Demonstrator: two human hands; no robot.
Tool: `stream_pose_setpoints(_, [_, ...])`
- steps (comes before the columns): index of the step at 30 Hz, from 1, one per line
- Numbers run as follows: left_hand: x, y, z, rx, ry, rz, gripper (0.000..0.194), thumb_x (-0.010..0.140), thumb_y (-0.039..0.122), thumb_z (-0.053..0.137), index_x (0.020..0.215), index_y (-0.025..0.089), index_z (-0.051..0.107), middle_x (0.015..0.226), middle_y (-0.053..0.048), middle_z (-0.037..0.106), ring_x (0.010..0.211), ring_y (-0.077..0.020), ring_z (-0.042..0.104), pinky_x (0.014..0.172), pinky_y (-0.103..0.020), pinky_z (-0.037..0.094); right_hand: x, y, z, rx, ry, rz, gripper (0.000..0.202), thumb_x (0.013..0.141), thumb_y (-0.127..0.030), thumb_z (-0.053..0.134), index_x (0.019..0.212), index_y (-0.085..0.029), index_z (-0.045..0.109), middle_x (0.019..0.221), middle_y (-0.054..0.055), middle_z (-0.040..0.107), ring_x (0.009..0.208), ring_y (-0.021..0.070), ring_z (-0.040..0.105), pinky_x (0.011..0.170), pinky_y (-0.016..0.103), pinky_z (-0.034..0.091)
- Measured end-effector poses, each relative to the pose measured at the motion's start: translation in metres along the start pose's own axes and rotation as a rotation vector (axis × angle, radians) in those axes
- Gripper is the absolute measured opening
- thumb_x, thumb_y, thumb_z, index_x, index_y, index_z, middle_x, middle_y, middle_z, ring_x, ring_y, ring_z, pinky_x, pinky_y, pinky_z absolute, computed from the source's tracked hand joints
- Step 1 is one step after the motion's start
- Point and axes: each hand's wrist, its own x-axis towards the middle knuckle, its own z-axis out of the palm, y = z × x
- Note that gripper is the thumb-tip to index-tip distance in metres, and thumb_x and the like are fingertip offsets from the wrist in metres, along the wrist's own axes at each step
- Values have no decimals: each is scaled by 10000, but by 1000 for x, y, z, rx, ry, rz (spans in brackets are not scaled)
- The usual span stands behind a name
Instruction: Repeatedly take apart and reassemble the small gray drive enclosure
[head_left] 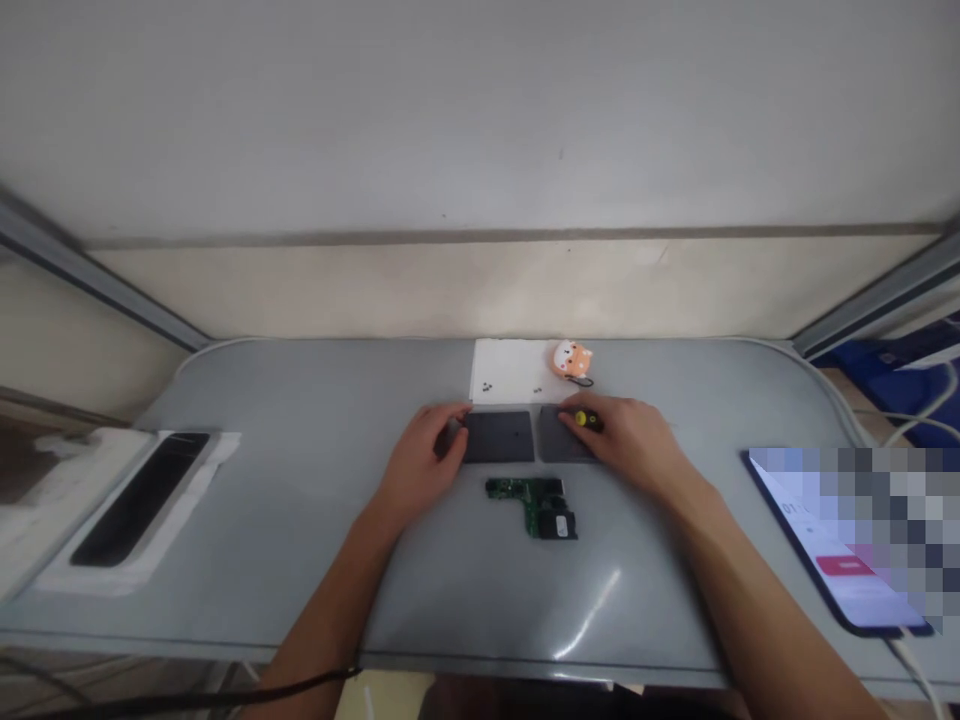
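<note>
Two dark flat rectangular pieces lie side by side on the grey table. My left hand [431, 450] grips the left edge of the left dark piece [499, 437] between thumb and fingers. Over the right dark piece [556, 436] is my right hand [626, 435], closed around a black and yellow tool [587, 419], its fingertips at that piece's upper part. Nearer to me sits a green circuit board [534, 505] with black parts and a small white label. Behind the dark pieces lies a white sheet [514, 368] with several tiny dark screws on it.
An orange and white animal-shaped case [570, 358] stands at the sheet's right edge. On the far left a black phone [142, 500] lies on white paper. A tablet [832, 540] with a lit screen and a white cable [913, 665] is at the right.
</note>
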Motion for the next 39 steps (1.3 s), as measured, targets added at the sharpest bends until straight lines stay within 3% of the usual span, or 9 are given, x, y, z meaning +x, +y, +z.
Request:
stream_pose_setpoints(8, [1, -11, 4, -7, 23, 21, 298, 1006, 275, 566, 1279, 261, 685, 1124, -45, 721, 911, -188, 667, 875, -362, 576, 3, 3, 1, 23, 20, -35, 268, 1037, -423, 563, 1148, -300, 774, 955, 35, 837, 813, 236, 750, 671, 309, 400])
stream_pose_setpoints(14, [6, -18, 5, 7, 39, 44, 307, 1027, 308, 540, 1296, 263, 682, 1176, -54, 730, 1004, -205, 694, 888, -357, 583, 6, 2, 3, 58, 3, -30, 219, 1040, -396, 561, 1112, -286, 737, 908, 28, 831, 822, 231, 739, 670, 304, 369])
stream_pose_setpoints(23, [10, -16, 3, 37, 19, 83, 337, 1004, 221, 493, 1283, 230, 683, 1149, -71, 736, 1043, -222, 698, 980, -406, 582, 9, 3, 8, 73, 43, -55, 220, 1036, -405, 551, 1076, -280, 728, 944, 46, 829, 848, 246, 733, 683, 310, 370])
stream_pose_setpoints(29, [10, -19, 5, 45, 23, 69, 388, 964, 163, 498, 1303, 236, 673, 1158, -69, 737, 1026, -218, 695, 940, -391, 586, 10, 6, 11, 77, 59, -35, 229, 1027, -426, 571, 1071, -289, 749, 904, 35, 830, 852, 248, 739, 677, 308, 375])
stream_pose_setpoints(39, [9, -18, 4, 49, 4, 24, 409, 987, 187, 473, 1360, 233, 633, 1160, -86, 706, 1079, -242, 662, 1004, -433, 567, 3, 3, -3, 127, 12, -10, 198, 1019, -397, 592, 1035, -292, 760, 862, 13, 830, 806, 224, 740, 687, 298, 398])
